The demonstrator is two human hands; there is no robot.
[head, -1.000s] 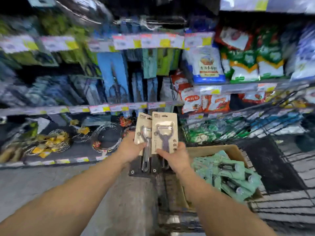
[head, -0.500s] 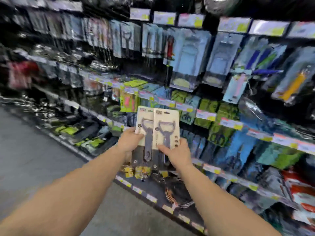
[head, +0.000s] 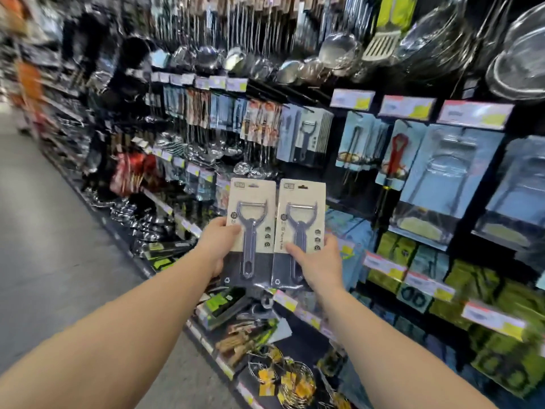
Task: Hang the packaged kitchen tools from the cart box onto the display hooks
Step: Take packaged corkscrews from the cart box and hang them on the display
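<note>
I hold two packaged peelers side by side at chest height in front of the shelves. My left hand [head: 219,246] grips the left peeler pack [head: 250,219] by its left edge. My right hand [head: 317,261] grips the right peeler pack [head: 300,228] at its lower right, thumb on the front. Each pack is a beige card with a dark bottom and a grey Y-shaped peeler. A row of similar peeler packs [head: 305,137] hangs on a display hook above and slightly right of them. The cart box is out of view.
Steel ladles and spoons [head: 236,60] hang along the top. Blue-carded tools [head: 445,172] hang to the right, green packs [head: 483,287] below them. The bottom shelf [head: 283,343] holds wire racks and loose packs. The grey aisle floor [head: 59,246] lies to the left.
The view has swung left and up from the cart and its box to the upper hanging display. Both hands have raised the two peeler packs and spread them slightly apart.
</note>
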